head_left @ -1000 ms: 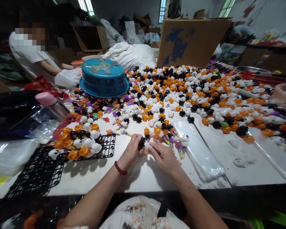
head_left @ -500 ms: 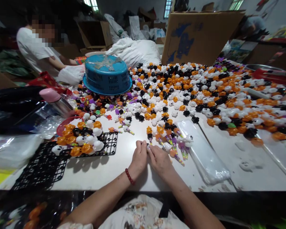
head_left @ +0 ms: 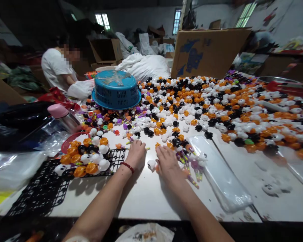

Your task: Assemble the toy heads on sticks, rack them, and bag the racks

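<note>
A white ghost toy (head_left: 152,164) is seen at nine o'clock from the right hand (head_left: 167,164), whose grip is spread wide. Toy sticks (head_left: 183,158) are piled on the counter (head_left: 146,201) at two o'clock from it. Whether anything is held in the left hand's (head_left: 137,155) grip cannot be told.

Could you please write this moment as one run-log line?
Left hand: near an orange stick toy; Right hand: at a white ghost toy; Grips: unclear; Things: black grid, plastic bags; Rest: blue basket, cardboard box
</note>
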Motion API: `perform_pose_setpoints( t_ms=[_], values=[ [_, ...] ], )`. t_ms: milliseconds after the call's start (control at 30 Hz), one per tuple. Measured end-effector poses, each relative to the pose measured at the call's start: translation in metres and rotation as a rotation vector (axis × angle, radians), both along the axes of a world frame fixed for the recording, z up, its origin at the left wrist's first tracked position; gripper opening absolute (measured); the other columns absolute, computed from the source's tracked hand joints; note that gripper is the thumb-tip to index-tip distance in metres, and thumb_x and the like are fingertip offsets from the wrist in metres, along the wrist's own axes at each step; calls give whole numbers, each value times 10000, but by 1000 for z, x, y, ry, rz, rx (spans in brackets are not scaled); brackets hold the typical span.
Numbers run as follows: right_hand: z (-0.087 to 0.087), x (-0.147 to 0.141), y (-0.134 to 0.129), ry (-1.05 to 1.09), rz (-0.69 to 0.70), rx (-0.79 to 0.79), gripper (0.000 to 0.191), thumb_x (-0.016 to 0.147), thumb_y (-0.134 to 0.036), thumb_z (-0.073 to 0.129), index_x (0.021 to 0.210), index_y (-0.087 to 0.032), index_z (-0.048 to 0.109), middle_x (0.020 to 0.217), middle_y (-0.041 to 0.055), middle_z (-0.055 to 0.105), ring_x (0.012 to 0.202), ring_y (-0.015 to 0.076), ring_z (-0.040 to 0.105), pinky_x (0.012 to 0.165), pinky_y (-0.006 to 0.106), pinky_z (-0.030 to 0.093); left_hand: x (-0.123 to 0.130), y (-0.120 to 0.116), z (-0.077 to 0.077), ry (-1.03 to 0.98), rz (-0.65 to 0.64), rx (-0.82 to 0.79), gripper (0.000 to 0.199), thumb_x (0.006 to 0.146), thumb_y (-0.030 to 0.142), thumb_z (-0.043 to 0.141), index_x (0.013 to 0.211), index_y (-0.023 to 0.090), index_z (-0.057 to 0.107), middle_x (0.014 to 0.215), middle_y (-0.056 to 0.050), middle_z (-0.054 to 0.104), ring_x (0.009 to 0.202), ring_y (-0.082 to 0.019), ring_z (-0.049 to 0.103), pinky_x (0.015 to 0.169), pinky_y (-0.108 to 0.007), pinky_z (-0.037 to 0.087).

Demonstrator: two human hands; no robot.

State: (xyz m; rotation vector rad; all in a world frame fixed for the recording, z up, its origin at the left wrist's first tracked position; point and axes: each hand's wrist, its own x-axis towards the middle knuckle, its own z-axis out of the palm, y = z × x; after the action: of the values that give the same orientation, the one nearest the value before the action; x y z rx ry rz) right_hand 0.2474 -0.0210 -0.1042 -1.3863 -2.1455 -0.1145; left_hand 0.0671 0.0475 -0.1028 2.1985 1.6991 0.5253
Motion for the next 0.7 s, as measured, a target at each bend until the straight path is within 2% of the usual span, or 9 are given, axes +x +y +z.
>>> perform_pose_setpoints(
  t_ms=[133, 200, 267, 333, 433, 500, 567, 633, 700],
  values=[
    [-12, -22, 15, -61, 31, -130, 519, 855, -22, 495, 1369, -79, 538, 1368, 164, 595, 1326, 327, 445, 1125, 496, 316, 11, -9, -11, -93, -183, -80, 161, 918, 245, 482, 917, 193, 635, 923, -63, 662, 879, -207, 576, 840, -333, 476],
    [-12, -22, 27, -71, 57, -219, 600, 797, -45, 601, 1390, -77, 512, 1332, 178, 615, 1304, 332, 467, 1117, 475, 317, 13, -9, -13, -133, -198, -101, 240, 956, 272, 413, 938, 195, 640, 880, -39, 672, 799, -179, 590, 763, -298, 494],
    [-12, -19, 38, -92, 104, -304, 659, 702, -96, 733, 1335, -84, 552, 1209, 185, 671, 1244, 340, 507, 1090, 467, 332, 12, 0, -13, -151, -146, -87, 306, 971, 245, 341, 966, 184, 640, 874, -50, 668, 784, -182, 593, 748, -305, 502],
    [-12, -16, 47, -135, 140, -358, 522, 644, -144, 801, 1144, -111, 652, 1041, 159, 703, 1150, 331, 552, 1066, 471, 336, 13, 16, -9, -155, -77, -37, 326, 934, 159, 335, 1080, 158, 626, 1021, -103, 662, 925, -210, 597, 853, -347, 497],
    [-11, -14, 51, -173, 127, -388, 326, 633, -168, 822, 918, -136, 667, 965, 125, 678, 1038, 292, 585, 1094, 489, 300, 18, 48, 2, -156, -59, 40, 509, 833, 54, 417, 1319, 152, 535, 1381, -150, 526, 1254, -257, 465, 1090, -411, 365],
    [-8, -14, 48, -145, 104, -379, 368, 612, -151, 825, 933, -129, 646, 1040, 140, 661, 1044, 287, 586, 1120, 503, 286, 24, 66, 7, -161, -99, 49, 578, 797, 45, 479, 1356, 186, 525, 1446, -118, 496, 1309, -268, 414, 1142, -424, 302],
    [-3, -13, 41, -73, 60, -343, 341, 664, -107, 762, 974, -129, 621, 1228, 191, 610, 1115, 288, 571, 1098, 484, 349, 28, 79, 9, -177, -128, 28, 528, 779, 62, 534, 1287, 200, 586, 1354, -104, 582, 1254, -272, 455, 1131, -427, 315],
    [3, -10, 33, 39, 4, -299, 227, 777, -60, 617, 988, -142, 599, 1434, 219, 478, 1161, 268, 567, 1011, 430, 451, 30, 85, 8, -213, -127, 6, 439, 764, 85, 583, 1186, 191, 637, 1215, -108, 653, 1184, -274, 496, 1109, -425, 337],
    [7, -5, 26, 175, -17, -262, 215, 859, -41, 467, 1001, -149, 586, 1491, 214, 422, 1181, 247, 572, 950, 390, 496, 30, 85, 5, -273, -91, 0, 383, 753, 122, 635, 1131, 177, 645, 1147, -118, 663, 1174, -283, 495, 1099, -427, 343]
  ],
)
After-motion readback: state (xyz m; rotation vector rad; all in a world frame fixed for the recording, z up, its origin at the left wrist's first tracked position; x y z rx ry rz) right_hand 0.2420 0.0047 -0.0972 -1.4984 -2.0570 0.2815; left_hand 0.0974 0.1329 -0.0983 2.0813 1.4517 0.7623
